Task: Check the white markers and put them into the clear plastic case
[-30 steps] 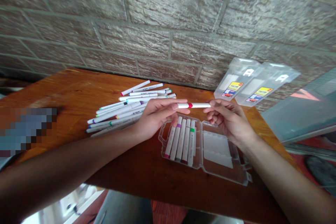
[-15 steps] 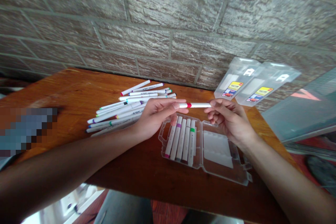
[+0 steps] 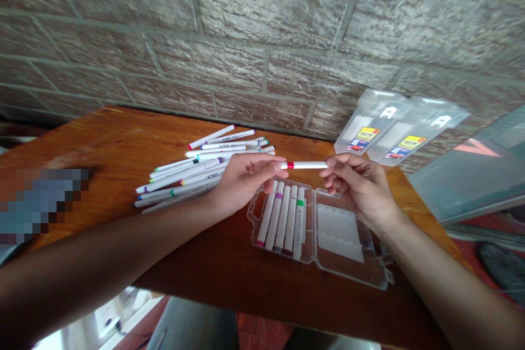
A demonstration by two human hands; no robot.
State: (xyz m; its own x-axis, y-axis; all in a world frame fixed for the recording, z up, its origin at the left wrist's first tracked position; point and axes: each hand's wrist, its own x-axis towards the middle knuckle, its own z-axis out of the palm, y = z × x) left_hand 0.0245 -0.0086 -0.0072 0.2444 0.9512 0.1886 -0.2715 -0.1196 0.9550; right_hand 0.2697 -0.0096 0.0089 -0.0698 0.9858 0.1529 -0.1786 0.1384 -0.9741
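A white marker (image 3: 307, 165) with a red band is held level between my two hands, above an open clear plastic case. My left hand (image 3: 250, 178) pinches its left end between thumb and fingers. At the other end, my right hand (image 3: 356, 183) grips the tip with thumb and forefinger, the remaining fingers curled. Below, the clear case (image 3: 315, 229) lies open on the table. Its left half holds several white markers (image 3: 283, 219) side by side; a white card (image 3: 339, 234) lies in the right half. Left of my hands is a loose pile of markers (image 3: 191, 167), partly hidden by my left hand.
Two closed translucent cases (image 3: 397, 131) with yellow labels stand at the back right against the brick wall (image 3: 229, 65). A pixelated flat object (image 3: 39, 205) lies at the left of the wooden table (image 3: 106, 142). The table's front edge is near my legs.
The marker has shifted slightly left and turned in my fingers, so its red band now sits nearer my left hand. The case and the pile stay where they were.
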